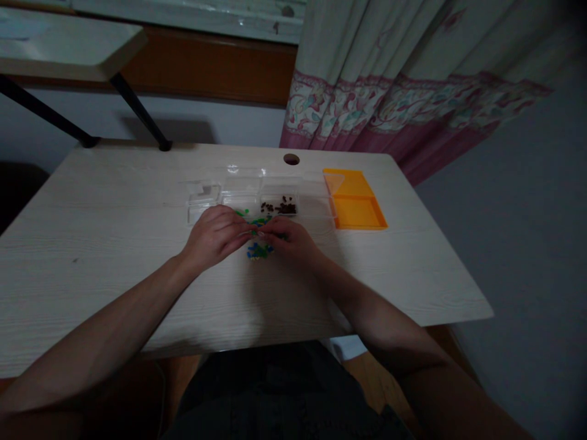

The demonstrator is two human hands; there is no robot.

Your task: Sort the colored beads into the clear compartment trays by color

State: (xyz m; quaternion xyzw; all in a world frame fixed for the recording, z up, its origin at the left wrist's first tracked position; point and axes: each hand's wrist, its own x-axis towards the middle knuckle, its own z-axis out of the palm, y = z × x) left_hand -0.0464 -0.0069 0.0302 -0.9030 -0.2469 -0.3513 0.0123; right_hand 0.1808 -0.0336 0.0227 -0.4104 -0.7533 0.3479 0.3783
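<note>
My left hand (219, 235) and my right hand (291, 237) meet at their fingertips over the table. Both are closed in a pinch, and whatever lies between the fingers is too small to make out. Beneath and around them is a pile of small blue, green and yellow pieces (259, 250), partly hidden by the fingers. Just beyond the hands stands a clear plastic compartment box (241, 200). Small dark brown pieces (287, 208) lie in one of its compartments, and a few green pieces (241, 212) show near my left fingers.
An orange two-part tray (360, 212) sits to the right of the clear box. Behind them the table (114, 263) has a round cable hole (291, 159). A raised shelf (68, 46) on black legs stands at the back left. A curtain (348, 104) hangs behind the table.
</note>
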